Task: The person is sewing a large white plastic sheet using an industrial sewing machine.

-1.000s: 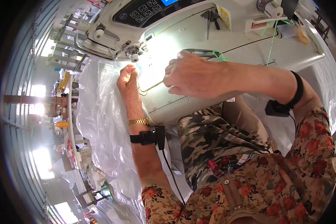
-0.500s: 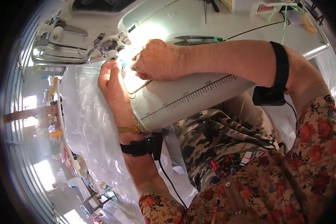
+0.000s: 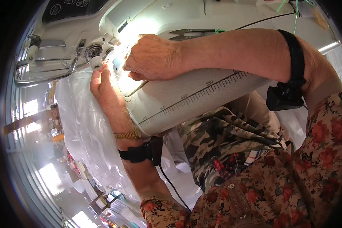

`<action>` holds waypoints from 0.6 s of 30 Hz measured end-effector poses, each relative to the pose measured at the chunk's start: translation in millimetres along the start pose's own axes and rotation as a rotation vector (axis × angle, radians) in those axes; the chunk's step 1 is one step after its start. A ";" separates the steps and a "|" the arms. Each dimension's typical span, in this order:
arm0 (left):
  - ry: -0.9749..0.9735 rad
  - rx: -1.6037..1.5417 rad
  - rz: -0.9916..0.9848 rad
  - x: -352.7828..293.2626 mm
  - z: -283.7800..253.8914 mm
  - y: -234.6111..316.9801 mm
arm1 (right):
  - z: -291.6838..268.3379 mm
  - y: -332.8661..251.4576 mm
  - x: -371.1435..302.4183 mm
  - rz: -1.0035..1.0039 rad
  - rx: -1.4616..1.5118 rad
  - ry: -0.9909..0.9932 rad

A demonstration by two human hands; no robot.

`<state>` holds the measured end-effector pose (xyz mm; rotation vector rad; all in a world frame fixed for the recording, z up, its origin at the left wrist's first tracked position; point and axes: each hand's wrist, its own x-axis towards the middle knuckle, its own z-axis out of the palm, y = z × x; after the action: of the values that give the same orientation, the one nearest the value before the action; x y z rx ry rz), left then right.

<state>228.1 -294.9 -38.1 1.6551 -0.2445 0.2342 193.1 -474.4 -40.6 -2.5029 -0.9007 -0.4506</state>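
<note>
A white sewing machine [image 3: 114,11] fills the upper left, with a white-capped tension dial [image 3: 96,62] on its head. My left hand [image 3: 107,85] reaches up just below the dial, thumb and fingertips pinched together. Close beside it, my right hand [image 3: 152,57] is curled, its fingertips turned toward the needle area. Glare from a bright lamp washes out the space between the hands, so whatever the fingers grip is hidden. A thin white thread [image 3: 66,46] runs across the machine head to the dial.
Black thread snips [image 3: 190,33] lie beyond my right forearm. A printed ruler scale [image 3: 186,97] runs along the near edge of the machine bed. White plastic sheeting [image 3: 76,110] hangs at the left. A dark cord [image 3: 269,22] crosses the tabletop.
The view has shifted, so the machine head sits farther left in the picture. Both hands keep close to the needle area, with the left fingertips still under the dial.
</note>
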 end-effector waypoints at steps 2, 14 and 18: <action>0.016 0.011 -0.008 -0.7 0.7 1.9 | 0.2 -0.1 -0.2 -0.007 0.023 0.026; 0.036 0.086 -0.024 -4.9 9.3 9.8 | 0.3 -2.3 0.9 0.011 -0.048 -0.029; 0.041 0.074 -0.036 0.5 5.5 3.5 | -0.4 -2.4 0.4 0.019 -0.068 -0.031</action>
<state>227.5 -300.8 -35.1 1.7249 -0.1766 0.2518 191.8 -472.7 -39.3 -2.5849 -0.8868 -0.4441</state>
